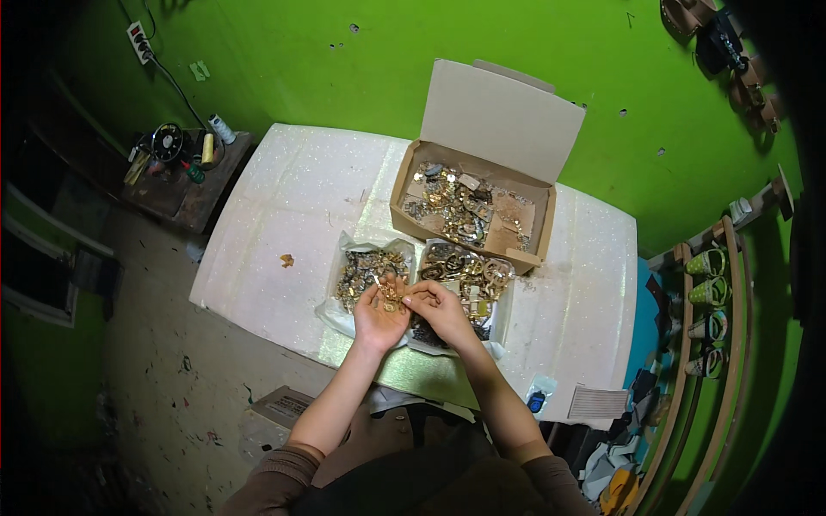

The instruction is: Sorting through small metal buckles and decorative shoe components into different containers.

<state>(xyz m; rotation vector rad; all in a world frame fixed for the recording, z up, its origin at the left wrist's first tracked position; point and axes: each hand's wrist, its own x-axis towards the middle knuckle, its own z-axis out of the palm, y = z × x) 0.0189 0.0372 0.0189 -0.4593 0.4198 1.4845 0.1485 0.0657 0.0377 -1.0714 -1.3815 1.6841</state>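
Observation:
My left hand (380, 327) is palm up and cupped, with several small gold-coloured metal pieces (391, 297) resting in it. My right hand (443, 314) meets it from the right, thumb and fingertips pinched at those pieces; whatever is between the fingertips is too small to make out. Both hands are over two lined trays. In the left tray (329, 308) lies a heap of small gold and dark metal bits. Larger gold and dark buckle-like pieces fill the right tray (504, 320), partly hidden by my right hand.
Behind the trays stands an open cardboard box (469, 238) with more metal bits. A small gold-brown piece (286, 260) lies on the glittery white table (258, 206). A blue-black watch-like item (537, 402) is near the front edge. A sandal rack (731, 327) stands at right.

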